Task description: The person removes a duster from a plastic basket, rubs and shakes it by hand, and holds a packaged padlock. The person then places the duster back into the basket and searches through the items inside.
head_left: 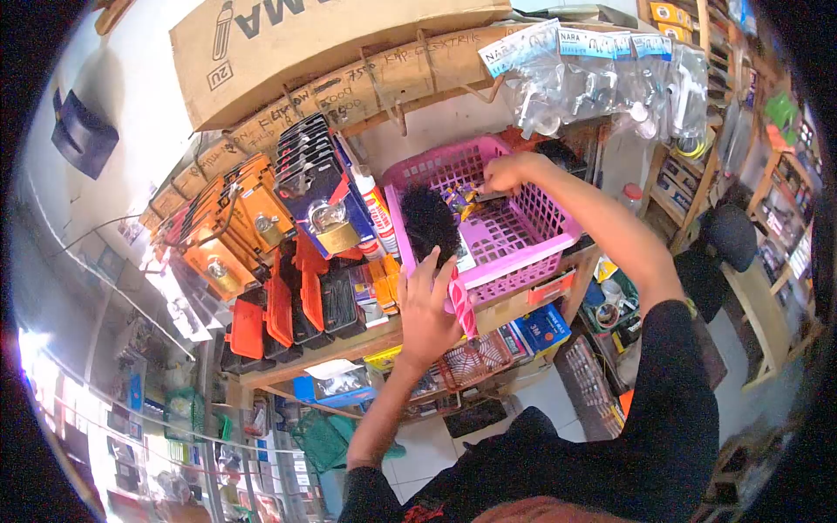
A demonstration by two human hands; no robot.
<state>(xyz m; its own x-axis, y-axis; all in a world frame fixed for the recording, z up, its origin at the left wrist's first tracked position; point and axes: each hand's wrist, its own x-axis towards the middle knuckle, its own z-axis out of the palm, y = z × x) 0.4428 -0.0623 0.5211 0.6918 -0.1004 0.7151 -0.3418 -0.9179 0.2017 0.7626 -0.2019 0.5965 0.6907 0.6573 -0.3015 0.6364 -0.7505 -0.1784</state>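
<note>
A pink plastic basket [519,261] stands on the wooden shelf. My right hand [508,173] reaches over its far side, fingers pinched together at small purple and yellow packets [462,199] inside. My left hand [429,305] is at the basket's near left corner, fingers spread against a black bristly brush [425,218] and its pink-and-white striped handle [462,303]. Whether the left fingers grip the brush cannot be made out. The brush head leans over the left part of the basket.
Carded padlocks [331,228], orange-lidded boxes [277,309] and white-and-red tubes [375,209] stand left of the basket. Bagged taps [602,87] hang above right. A large cardboard box [305,44] lies overhead. A blue 3M box [540,329] sits on the lower shelf.
</note>
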